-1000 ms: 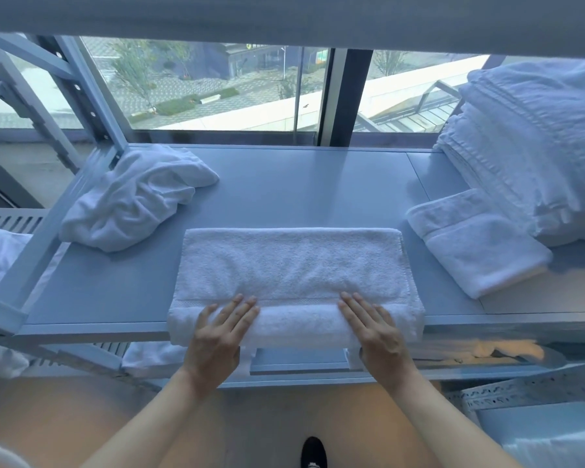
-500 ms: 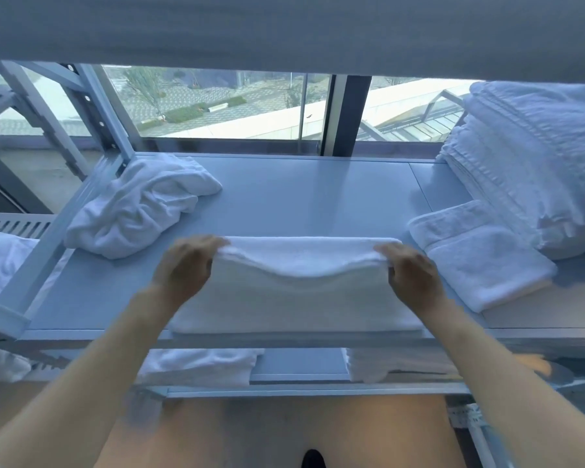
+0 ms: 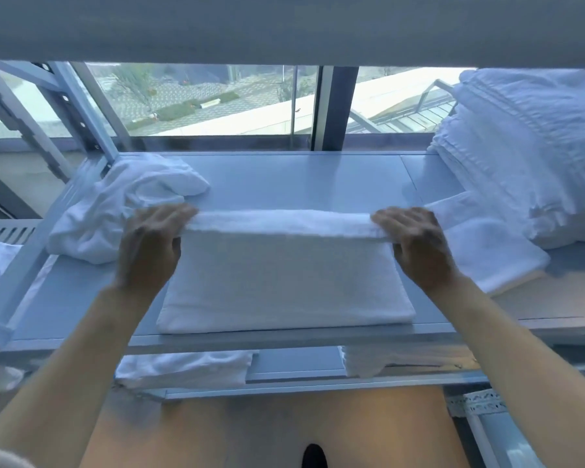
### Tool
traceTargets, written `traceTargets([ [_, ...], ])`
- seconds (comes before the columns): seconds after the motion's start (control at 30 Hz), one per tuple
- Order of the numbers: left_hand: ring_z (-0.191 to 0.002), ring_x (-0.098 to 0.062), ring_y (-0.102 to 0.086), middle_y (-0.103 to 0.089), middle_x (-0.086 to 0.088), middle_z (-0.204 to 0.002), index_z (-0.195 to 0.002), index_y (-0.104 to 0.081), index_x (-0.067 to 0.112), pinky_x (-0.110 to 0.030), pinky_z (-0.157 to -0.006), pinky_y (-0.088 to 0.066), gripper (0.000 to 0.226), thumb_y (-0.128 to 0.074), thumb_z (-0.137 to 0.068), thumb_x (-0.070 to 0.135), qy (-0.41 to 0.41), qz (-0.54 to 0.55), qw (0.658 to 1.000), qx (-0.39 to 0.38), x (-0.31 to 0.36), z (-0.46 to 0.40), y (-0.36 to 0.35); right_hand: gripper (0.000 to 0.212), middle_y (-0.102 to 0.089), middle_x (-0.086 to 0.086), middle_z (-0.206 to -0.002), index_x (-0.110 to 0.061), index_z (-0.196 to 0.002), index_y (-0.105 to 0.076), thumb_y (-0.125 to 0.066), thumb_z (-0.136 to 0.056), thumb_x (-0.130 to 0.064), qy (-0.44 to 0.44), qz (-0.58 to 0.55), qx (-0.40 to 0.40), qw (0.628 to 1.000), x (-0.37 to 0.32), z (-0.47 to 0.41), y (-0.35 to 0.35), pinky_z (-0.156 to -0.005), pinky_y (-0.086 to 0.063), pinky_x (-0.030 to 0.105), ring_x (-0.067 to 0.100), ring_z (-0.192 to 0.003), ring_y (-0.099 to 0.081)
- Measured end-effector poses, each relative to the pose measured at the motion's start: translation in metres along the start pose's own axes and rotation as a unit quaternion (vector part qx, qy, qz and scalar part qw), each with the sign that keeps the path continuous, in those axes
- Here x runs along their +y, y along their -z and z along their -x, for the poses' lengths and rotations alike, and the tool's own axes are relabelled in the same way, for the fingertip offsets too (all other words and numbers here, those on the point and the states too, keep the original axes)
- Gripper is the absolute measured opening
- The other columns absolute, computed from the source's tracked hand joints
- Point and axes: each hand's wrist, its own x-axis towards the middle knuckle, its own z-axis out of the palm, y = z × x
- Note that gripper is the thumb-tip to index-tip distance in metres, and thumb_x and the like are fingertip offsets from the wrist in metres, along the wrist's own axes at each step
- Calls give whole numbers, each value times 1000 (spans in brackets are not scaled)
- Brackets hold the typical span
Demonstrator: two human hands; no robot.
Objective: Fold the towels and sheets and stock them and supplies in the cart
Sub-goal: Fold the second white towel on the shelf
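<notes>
A white towel [image 3: 284,282], folded into a wide rectangle, lies on the grey shelf [image 3: 301,180] near its front edge. My left hand [image 3: 151,244] grips the towel's far left corner and my right hand [image 3: 416,246] grips its far right corner. Between the hands the far edge is lifted off the shelf as a thick roll. The near part of the towel lies flat.
A crumpled white cloth [image 3: 122,207] lies at the shelf's left. A small folded towel [image 3: 487,251] and a tall stack of folded white linen [image 3: 527,157] stand at the right. More folded towels [image 3: 186,368] sit on the lower shelf. A window runs behind.
My hands went from pressing the towel's near edge to its far corners, gripped them and raised the far edge, which now sits higher than half a second ago.
</notes>
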Motion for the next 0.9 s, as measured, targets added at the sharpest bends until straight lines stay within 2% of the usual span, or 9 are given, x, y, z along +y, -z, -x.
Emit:
traceTargets([
  [0.1, -117, -36, -66, -71, -13, -127, -122, -74, 11, -51, -97, -49, 52, -42, -83, -4, -17, 13, 997, -74, 8, 69, -24, 52, -72, 11, -127, -7, -122, -74, -57, -81, 20, 15, -28, -86, 996, -12, 66, -26, -94, -53, 49, 33, -118, -69],
  [0.2, -130, -41, -59, -64, -14, -140, -131, -70, 9, -59, -98, -50, 66, -40, -77, -13, 7, 15, 985, -172, 7, 126, -43, 55, -64, 8, -140, -9, -133, -69, -50, -85, 10, 1, -43, -162, 986, -21, 117, -40, -98, -54, 44, 31, -129, -62],
  [0.33, -142, -38, -48, -51, -11, -152, -142, -61, 9, -58, -103, -49, 80, -37, -70, -17, 31, 25, 978, -206, 8, 150, -41, 66, -52, 3, -153, -13, -146, -58, -32, -86, -1, -34, -48, -211, 976, -20, 128, -38, -107, -47, 42, 26, -142, -50],
  [0.43, -144, -36, -46, -47, -7, -156, -143, -61, 13, -62, -102, -46, 76, -40, -71, -4, 61, 2, 968, -244, 13, 145, -29, 70, -49, 1, -156, -15, -147, -56, -37, -80, -7, -54, -32, -241, 968, -24, 127, -30, -111, -42, 49, 25, -145, -46],
  [0.53, -153, -27, -32, -38, -3, -164, -143, -60, 20, -65, -113, -32, 68, -41, -78, 24, 136, -35, 939, -315, 25, 132, -16, 66, -54, 3, -152, -15, -134, -65, -48, -71, -18, -60, -33, -237, 969, -44, 122, -24, -112, -39, 51, 27, -142, -48],
  [0.6, -155, -26, -27, -35, -4, -165, -146, -53, 21, -61, -117, -28, 68, -38, -83, 37, 114, -6, 942, -315, 53, 115, -22, 56, -52, 3, -154, -15, -135, -64, -50, -82, -25, -53, -70, -213, 973, -76, 106, -32, -114, -36, 49, 25, -144, -46],
  [0.7, -158, -18, -14, -18, 3, -171, -163, -25, 23, -56, -123, -20, 66, -27, -101, 44, 42, 48, 943, -327, 107, 77, -63, 60, -28, -5, -168, -22, -159, -37, -42, -100, -35, -69, -155, -230, 958, -132, 54, -65, -123, -18, 43, 16, -156, -22],
  [0.77, -159, -15, -5, -8, 5, -173, -165, -12, 22, -54, -125, -13, 62, -27, -108, 42, 22, 34, 933, -356, 121, 54, -96, 62, -13, -10, -172, -27, -164, -21, -37, -105, -36, -95, -198, -265, 939, -157, 17, -92, -124, -7, 41, 12, -158, -8],
  [0.9, -159, -14, -2, -2, 6, -173, -165, -10, 29, -48, -127, -3, 64, -27, -108, 52, 42, -18, 929, -367, 76, 42, -124, 62, -4, -8, -173, -30, -165, -15, -34, -107, -44, -115, -120, -332, 929, -138, -6, -123, -126, -4, 44, 15, -159, -3],
])
